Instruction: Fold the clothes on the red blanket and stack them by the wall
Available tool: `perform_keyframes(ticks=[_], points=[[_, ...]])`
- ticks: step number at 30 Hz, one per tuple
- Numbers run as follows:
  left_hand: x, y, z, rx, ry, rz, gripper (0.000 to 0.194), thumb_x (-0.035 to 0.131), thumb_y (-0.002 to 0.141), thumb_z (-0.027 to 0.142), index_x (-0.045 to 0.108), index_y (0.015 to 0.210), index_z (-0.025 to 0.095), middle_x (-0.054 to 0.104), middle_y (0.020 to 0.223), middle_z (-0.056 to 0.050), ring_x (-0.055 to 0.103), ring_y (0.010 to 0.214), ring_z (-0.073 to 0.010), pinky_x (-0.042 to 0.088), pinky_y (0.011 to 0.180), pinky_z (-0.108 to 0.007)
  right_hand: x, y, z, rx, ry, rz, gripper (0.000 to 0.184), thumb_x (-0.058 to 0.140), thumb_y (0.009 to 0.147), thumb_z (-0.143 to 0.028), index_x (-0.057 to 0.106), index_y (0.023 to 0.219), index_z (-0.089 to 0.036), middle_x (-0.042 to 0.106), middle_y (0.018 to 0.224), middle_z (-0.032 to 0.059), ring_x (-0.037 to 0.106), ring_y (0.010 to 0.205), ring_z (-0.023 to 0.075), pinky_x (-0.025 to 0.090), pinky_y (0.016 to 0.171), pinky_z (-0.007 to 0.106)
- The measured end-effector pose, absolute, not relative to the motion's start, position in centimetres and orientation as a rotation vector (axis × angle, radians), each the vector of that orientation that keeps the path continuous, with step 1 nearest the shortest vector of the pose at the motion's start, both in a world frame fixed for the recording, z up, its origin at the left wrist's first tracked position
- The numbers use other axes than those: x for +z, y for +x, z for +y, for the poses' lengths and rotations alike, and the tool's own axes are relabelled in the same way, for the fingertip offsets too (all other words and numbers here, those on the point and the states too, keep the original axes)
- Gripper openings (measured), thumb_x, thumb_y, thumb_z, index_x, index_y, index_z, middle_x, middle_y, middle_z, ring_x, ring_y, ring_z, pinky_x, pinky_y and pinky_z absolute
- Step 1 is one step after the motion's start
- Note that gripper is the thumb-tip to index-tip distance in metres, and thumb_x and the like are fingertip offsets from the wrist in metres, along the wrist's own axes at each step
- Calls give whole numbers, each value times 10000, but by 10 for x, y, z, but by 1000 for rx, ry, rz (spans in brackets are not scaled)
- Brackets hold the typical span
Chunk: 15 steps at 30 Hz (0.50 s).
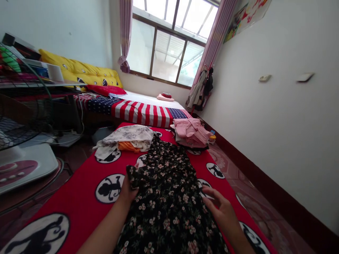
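A black garment with small pink flowers (169,190) lies spread lengthwise on a red blanket with black-and-white round figures (82,190). My left hand (127,190) grips the garment's left edge, where the cloth is folded over near the fingers. My right hand (221,208) rests flat on the garment's right edge, fingers stretched out and apart. Both forearms reach in from the bottom of the view.
Beyond the garment lie a pale floral and orange clothes pile (127,139) and a folded pink pile (190,132). A bed with a stars-and-stripes cover (140,111) stands behind. A fan (18,116) is at left, a white wall (278,106) at right.
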<state>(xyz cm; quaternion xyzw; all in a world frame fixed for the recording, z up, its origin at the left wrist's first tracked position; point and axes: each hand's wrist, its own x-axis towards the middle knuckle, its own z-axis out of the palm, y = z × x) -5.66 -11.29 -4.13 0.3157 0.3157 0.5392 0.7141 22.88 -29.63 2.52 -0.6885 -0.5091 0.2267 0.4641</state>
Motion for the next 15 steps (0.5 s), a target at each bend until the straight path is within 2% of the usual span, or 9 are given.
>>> perform_keyframes(ticks=[4,7,10,15], points=[[-32,-65,-122,1022,481,751,626,531,770,647,580,1244,241,735,996,-94,687,976,-319,570,797,-483,-47,268,-350,346,-1976,-1072,444,614,715,-542,700,981,-197,692,1131,115,640,1074,306,504,956,421],[-26,-65,-121,939,582,910,553,746,693,402,599,1200,237,743,960,-81,712,893,-284,577,782,-408,-72,272,-373,183,-2051,-1088,428,600,720,-518,689,994,-202,698,1086,104,648,1038,297,507,950,420],[-16,-57,-109,892,814,1082,646,847,536,168,623,1142,201,748,884,-69,720,798,-253,568,768,-356,-78,267,-377,158,-2092,-1143,433,628,701,-478,675,1052,-228,700,1065,83,675,960,276,561,838,377],[39,-21,-72,711,1226,994,524,822,521,228,702,1029,178,743,798,-44,698,704,-226,553,663,-322,-72,261,-365,342,-2144,-1167,314,599,731,-458,716,949,-265,742,957,56,702,889,271,574,753,350]])
